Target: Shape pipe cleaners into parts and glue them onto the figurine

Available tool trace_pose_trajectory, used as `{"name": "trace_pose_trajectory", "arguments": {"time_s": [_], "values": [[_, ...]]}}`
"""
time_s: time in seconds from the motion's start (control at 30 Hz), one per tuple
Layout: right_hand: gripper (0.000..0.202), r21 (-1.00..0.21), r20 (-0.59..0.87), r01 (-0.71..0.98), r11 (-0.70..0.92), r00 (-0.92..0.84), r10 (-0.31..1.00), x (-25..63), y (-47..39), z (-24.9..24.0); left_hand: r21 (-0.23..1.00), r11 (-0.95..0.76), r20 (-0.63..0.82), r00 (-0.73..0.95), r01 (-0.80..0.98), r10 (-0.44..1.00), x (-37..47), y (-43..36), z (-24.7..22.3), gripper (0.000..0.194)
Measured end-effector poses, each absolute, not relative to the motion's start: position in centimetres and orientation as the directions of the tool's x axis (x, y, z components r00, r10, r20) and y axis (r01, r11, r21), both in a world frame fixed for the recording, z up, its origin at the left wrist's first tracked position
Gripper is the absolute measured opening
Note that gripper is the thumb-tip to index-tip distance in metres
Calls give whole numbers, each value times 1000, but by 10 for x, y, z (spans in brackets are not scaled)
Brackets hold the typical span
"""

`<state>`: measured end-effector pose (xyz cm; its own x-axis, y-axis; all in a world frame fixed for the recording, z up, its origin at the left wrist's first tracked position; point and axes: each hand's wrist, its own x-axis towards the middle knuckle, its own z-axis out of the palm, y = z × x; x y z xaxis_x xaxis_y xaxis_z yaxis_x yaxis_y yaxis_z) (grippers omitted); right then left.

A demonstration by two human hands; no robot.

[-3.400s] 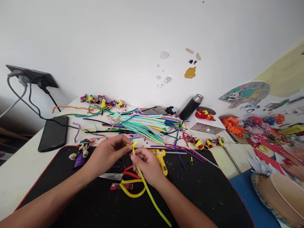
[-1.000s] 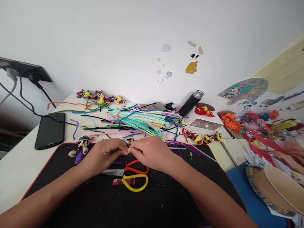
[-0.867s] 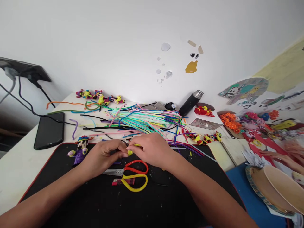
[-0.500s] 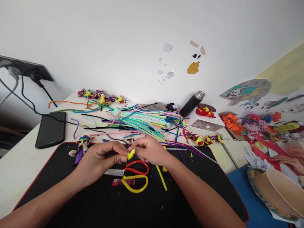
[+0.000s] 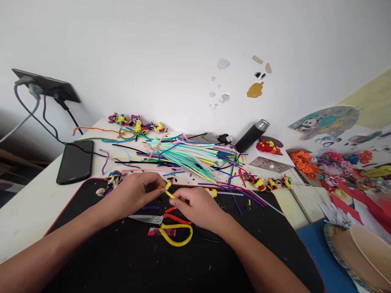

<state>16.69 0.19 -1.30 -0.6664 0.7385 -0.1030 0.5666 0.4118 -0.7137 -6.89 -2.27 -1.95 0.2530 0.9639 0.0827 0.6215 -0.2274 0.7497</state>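
My left hand pinches a small curled piece of yellow pipe cleaner between thumb and fingertips. My right hand is closed on a yellow strand, with thumb and index finger pressed together, and the strand meets the curled piece. Its far end is hidden inside the right hand. Just below the hands lie scissors with one red and one yellow handle, blades pointing left. A red lighter-like object is partly under them. Beside my left forearm, a small pipe-cleaner figure is partly covered.
Behind my hands spreads a pile of coloured pipe cleaners on the white table. A phone lies at left, crossed by a cable. A black flask leans near a white box. Under my arms is a black mat.
My right hand has taken up the yellow strip that lay on the mat and brought it against the curled piece. The view has shifted slightly left; a co-worker's hand at right is out of view.
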Motion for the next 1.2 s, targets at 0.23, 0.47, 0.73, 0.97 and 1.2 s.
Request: {"name": "trace_pose_trajectory", "arguments": {"time_s": [0.23,0.47,0.73,0.97,1.2], "values": [[19,-554,-30,546,628,-767,641,169,6,6,788,-223,-71,444,574,893,-74,-26,-21,19],[12,-741,-90,499,449,-737,669,162,18,9,904,-124,-127,535,408,836,-69,-33,-6,13],[30,-929,-282,370,-11,-688,669,161,11,-20,975,1,-91,400,220,912,-71,-35,-3,23],[28,-821,-171,499,278,-678,715,161,-3,-24,928,-64,-47,288,366,956,-74,-23,-22,27],[20,-619,-87,543,567,-766,637,170,-1,-14,881,-56,-163,413,470,896,-79,-20,-32,23]]}}
